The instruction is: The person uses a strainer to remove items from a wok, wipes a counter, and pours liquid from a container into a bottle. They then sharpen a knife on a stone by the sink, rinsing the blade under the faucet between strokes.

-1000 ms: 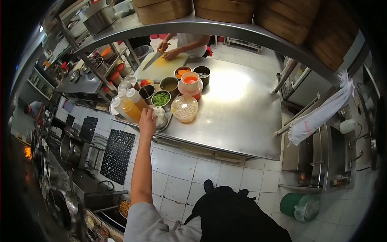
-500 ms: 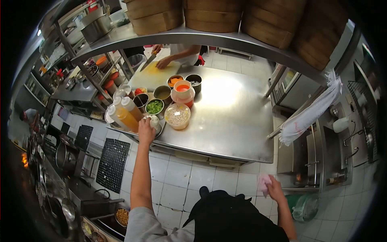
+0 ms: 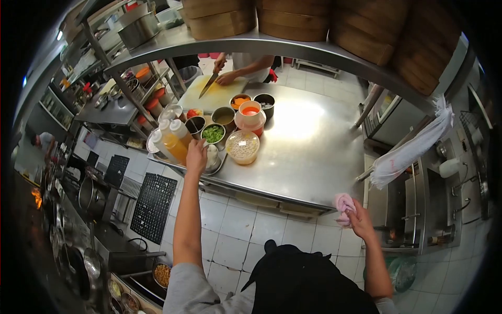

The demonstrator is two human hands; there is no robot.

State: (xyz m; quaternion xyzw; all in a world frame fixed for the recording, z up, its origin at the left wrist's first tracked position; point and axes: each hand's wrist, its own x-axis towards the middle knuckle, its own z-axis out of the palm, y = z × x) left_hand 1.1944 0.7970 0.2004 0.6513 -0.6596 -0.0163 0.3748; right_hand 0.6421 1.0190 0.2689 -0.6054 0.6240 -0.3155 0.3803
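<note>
My left hand (image 3: 196, 157) is at the near left corner of the steel table, its fingers drawn together between the squeeze bottles (image 3: 175, 145) and a metal container with white contents (image 3: 213, 157). Whatever those fingers hold, if anything, is hidden. A crumpled pink cloth (image 3: 344, 204) is gripped in my right hand (image 3: 362, 222), just off the table's near right corner. Close to my left hand stand a metal pot of chopped greens (image 3: 213, 134) and a round plastic-covered tub (image 3: 243, 147) of pale pieces.
Across the steel table (image 3: 314, 152), a co-worker holds a knife (image 3: 209, 85) over a cutting board (image 3: 225, 94). Bamboo steamers (image 3: 293, 23) line the overhead shelf (image 3: 251, 49). A white cloth (image 3: 413, 146) hangs at right. Woks and a flame (image 3: 36, 198) are at far left.
My right hand has risen towards the table's corner with the pink cloth. My left hand has shifted slightly away from the white contents, towards the bottles. The whole view has shifted a little.
</note>
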